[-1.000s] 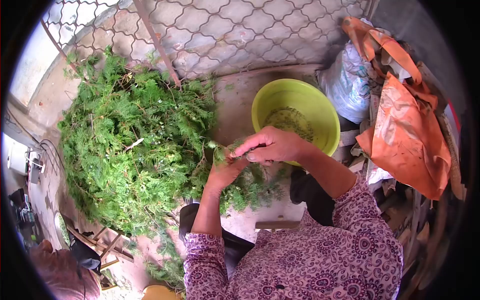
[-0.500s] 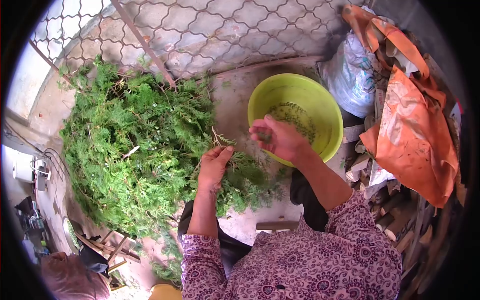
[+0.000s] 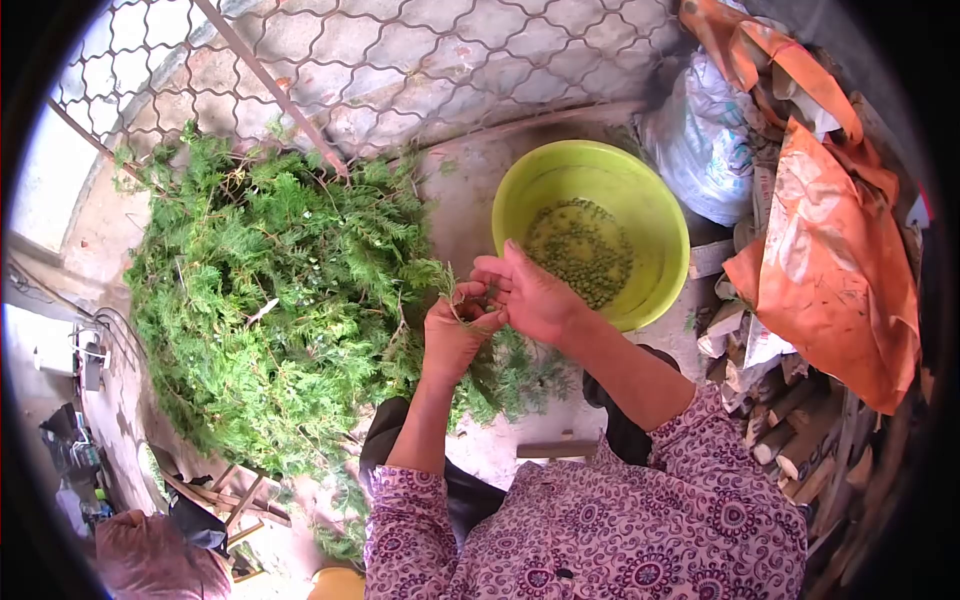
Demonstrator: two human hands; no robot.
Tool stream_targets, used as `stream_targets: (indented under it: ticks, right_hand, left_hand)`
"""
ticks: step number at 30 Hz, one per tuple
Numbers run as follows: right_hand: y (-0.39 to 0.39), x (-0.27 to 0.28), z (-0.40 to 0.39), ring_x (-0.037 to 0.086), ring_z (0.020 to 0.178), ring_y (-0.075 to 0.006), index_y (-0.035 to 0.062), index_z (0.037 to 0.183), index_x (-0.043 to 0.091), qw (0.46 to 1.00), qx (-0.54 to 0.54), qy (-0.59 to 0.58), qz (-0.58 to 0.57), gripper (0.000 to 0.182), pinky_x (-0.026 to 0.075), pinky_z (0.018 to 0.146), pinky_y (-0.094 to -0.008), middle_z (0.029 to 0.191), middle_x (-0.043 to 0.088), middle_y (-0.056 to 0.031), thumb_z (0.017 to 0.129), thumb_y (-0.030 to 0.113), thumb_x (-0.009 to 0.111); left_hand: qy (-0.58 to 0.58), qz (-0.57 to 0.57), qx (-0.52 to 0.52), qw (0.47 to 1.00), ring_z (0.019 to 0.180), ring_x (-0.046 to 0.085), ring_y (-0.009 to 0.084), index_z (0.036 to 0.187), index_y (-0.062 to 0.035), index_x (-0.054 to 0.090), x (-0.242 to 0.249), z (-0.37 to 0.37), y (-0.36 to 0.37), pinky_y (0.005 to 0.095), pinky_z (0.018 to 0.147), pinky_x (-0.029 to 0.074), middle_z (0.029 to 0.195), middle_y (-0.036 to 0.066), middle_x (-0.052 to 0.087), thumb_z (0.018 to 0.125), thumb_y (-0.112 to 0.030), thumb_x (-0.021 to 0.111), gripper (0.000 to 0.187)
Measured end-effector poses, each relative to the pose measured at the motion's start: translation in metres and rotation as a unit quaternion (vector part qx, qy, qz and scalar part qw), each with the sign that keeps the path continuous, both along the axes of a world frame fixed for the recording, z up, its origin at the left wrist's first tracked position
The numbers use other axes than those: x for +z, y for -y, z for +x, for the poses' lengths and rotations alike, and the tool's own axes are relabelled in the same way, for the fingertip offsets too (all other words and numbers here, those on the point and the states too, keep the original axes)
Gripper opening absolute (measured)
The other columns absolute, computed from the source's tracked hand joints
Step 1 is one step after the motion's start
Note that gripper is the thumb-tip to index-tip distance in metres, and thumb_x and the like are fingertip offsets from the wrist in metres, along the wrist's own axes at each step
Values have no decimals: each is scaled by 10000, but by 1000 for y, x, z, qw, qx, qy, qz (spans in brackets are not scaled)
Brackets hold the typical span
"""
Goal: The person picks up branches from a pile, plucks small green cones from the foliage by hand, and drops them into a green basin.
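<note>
My left hand (image 3: 458, 335) is closed around a thin green evergreen sprig (image 3: 452, 295), whose tip pokes up past the fingers. Close against it, palm turned up, my right hand (image 3: 540, 298) has its fingers curled in at the sprig. Whatever lies in those fingers is too small to make out. Just beyond the right hand stands a yellow-green basin (image 3: 510, 185), with many small round green cones (image 3: 590, 260) on its bottom. To the left spreads a big heap of cut evergreen branches (image 3: 290, 300), reaching to beneath my left hand.
A wire mesh fence (image 3: 430, 60) runs along the back. On the right are a white sack (image 3: 705, 150), an orange plastic sheet (image 3: 830, 280) and stacked firewood (image 3: 800, 440). A wooden stool (image 3: 235, 495) stands at lower left.
My left hand has risen slightly to the right, and my right hand has come down from the basin's near edge to meet it. A different, greener sprig end shows in the left fingers.
</note>
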State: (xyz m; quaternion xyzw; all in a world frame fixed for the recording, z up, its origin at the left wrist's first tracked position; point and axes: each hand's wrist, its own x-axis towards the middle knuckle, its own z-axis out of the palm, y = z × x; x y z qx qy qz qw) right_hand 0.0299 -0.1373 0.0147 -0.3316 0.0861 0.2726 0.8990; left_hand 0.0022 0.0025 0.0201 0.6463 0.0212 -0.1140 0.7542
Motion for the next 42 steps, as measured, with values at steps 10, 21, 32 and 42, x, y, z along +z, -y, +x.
stream_targets:
  ticks: [10, 21, 32, 42]
  right_hand:
    - [-12, 17, -3, 433, 1089, -237, -69, 1253, 295, 998, 0, -49, 25, 675, 355, 939, -343, 1152, 411, -157, 874, 474, 424]
    - [1, 22, -7, 504, 777, -74, -16, 988, 547, 870, 20, 301, -389, 341, 433, 689, -224, 849, 552, -21, 730, 147, 699]
    - [-9, 13, -17, 491, 662, -61, -11, 892, 576, 812, 60, 356, -459, 300, 420, 590, -220, 732, 535, -9, 682, 153, 712]
    - [-6, 23, -11, 492, 526, -136, 9, 797, 532, 727, -46, 413, -547, 246, 407, 499, -285, 577, 504, -64, 687, 179, 671]
  left_hand:
    - [26, 3, 33, 999, 692, 552, 92, 990, 1, 538, 3, -6, -10, 224, 644, 471, 789, 27, 588, 678, 22, 688, 347]
    - [-99, -134, 138, 976, 668, 540, 104, 871, -9, 582, -7, 1, -28, 218, 616, 434, 757, 22, 584, 766, -52, 639, 127]
    - [-70, -141, 159, 975, 675, 514, 89, 872, -17, 575, -12, -2, -21, 219, 624, 427, 764, 16, 576, 778, -95, 649, 143]
    - [-39, -99, 80, 991, 723, 523, 83, 912, 4, 547, 8, -6, -12, 211, 650, 430, 791, 25, 581, 772, -134, 663, 229]
